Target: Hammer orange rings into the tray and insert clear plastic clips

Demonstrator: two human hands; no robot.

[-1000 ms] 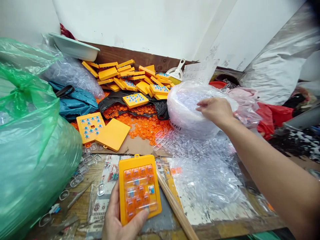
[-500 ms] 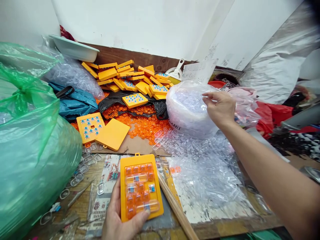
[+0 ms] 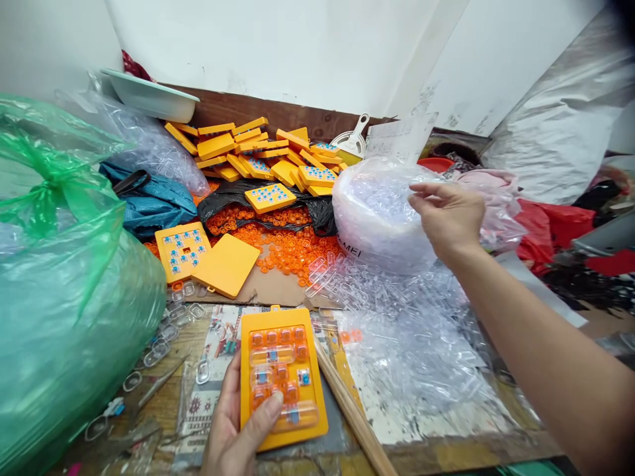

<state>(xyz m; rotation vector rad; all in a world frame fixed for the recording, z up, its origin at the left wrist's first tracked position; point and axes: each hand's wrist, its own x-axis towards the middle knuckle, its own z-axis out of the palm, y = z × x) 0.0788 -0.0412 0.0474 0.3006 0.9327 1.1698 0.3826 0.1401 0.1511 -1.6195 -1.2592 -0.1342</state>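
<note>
My left hand (image 3: pixel 243 420) grips a yellow keypad case (image 3: pixel 317 410) near the front edge of the worktable, its thumb lying over the lower keys. Orange and clear plastic caps cover most of the case's blue-and-white switches; one switch (image 3: pixel 303 377) at the right shows bare. My right hand (image 3: pixel 450 215) is raised beside an open whitish plastic bag (image 3: pixel 381 231) of clear pieces. Its thumb and fingers are pinched together, and whatever may be between them is too small to make out.
Loose orange caps (image 3: pixel 285 248) lie behind, below a heap of yellow cases (image 3: pixel 268 152). Clear plastic parts (image 3: pixel 411 350) spread over the right of the table. A wooden stick (image 3: pixel 352 410) lies beside the held case. A bulging green bag (image 3: pixel 84 317) stands at the left.
My left thumb has moved up across the lower keys of the case. My right hand has shifted slightly right by the bag, still pinched. The view has moved a little.
</note>
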